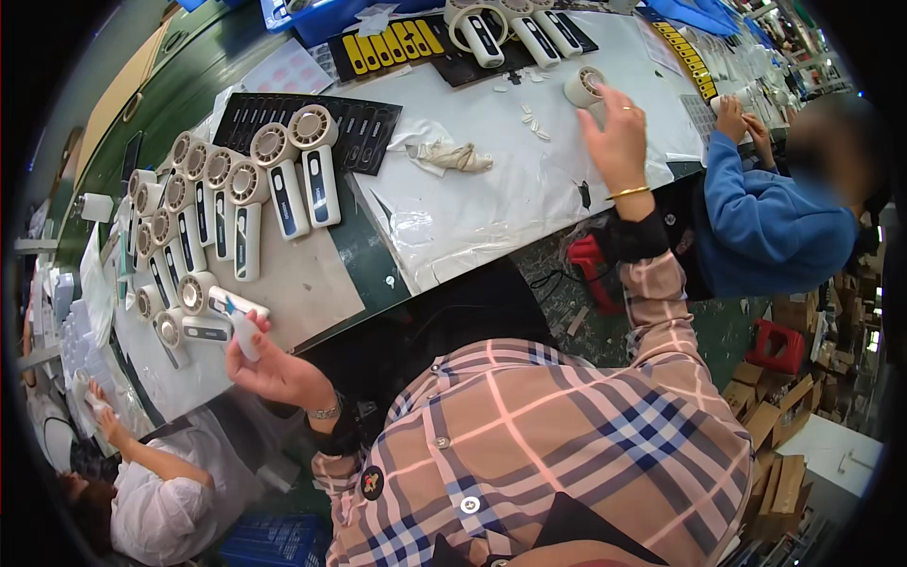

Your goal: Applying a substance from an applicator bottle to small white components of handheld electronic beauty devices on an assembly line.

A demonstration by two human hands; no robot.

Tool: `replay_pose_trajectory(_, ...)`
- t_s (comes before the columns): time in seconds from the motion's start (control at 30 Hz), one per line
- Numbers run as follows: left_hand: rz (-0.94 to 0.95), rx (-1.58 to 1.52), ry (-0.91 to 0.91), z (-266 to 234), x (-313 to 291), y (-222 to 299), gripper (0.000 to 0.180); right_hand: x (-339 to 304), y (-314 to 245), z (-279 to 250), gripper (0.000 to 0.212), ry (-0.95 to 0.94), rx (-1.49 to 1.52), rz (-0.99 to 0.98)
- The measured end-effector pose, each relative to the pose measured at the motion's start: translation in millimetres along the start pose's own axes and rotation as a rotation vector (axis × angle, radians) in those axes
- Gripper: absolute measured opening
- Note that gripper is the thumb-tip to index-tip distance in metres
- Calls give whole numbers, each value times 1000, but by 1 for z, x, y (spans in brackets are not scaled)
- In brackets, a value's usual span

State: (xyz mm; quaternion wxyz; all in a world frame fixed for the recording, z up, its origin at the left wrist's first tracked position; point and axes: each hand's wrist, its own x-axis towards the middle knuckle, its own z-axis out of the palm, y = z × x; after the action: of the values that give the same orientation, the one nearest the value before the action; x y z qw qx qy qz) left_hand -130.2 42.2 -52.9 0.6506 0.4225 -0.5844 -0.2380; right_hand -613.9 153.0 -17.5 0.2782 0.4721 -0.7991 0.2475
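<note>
My left hand (269,370) is closed on a small white bottle-like piece (247,337) with a bluish tip, over the table's near left edge. Just beyond that tip lies a white handheld fan (196,292) with a beige round grille. At the far right of the white-covered area, my right hand (619,142) has its thumb and fingers around another handheld fan (584,85); the hand hides most of its body. Many more fans (274,146) lie in rows at the left, grilles pointing away, dark panels on their handles.
A black sheet of dark strips (368,123) lies beyond the rows. Yellow stickers (392,47), a crumpled cloth (453,157) and small white pieces (535,123) are on the table. A person in blue (775,217) works at the right, another in white (165,491) at the lower left.
</note>
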Motion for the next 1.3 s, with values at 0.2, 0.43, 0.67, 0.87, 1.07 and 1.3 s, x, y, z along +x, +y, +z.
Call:
replay_pose_trajectory(0.2, -80, -123, -108, 15, -4, 4, 23, -15, 79, 31, 54, -209, 15, 212)
replay_pose_trajectory(0.43, -111, -187, -138, 10, -7, 7, 25, -10, -29, -15, 46, -83, 353, 94)
replay_pose_trajectory(0.67, -31, -258, -225, 20, -9, 21, 26, -32, -185, -33, 40, -669, 906, -346)
replay_pose_trajectory(0.87, -9, -203, -216, 27, -11, 20, 23, -37, -241, -16, 37, -787, 968, -593)
replay_pose_trajectory(1.07, -223, -246, -275, 36, -16, 8, 26, -24, -230, -6, 30, -648, 1006, -490)
replay_pose_trajectory(1.3, -223, -365, -219, 40, -11, 6, 27, 3, -178, 20, 25, -326, 419, -379)
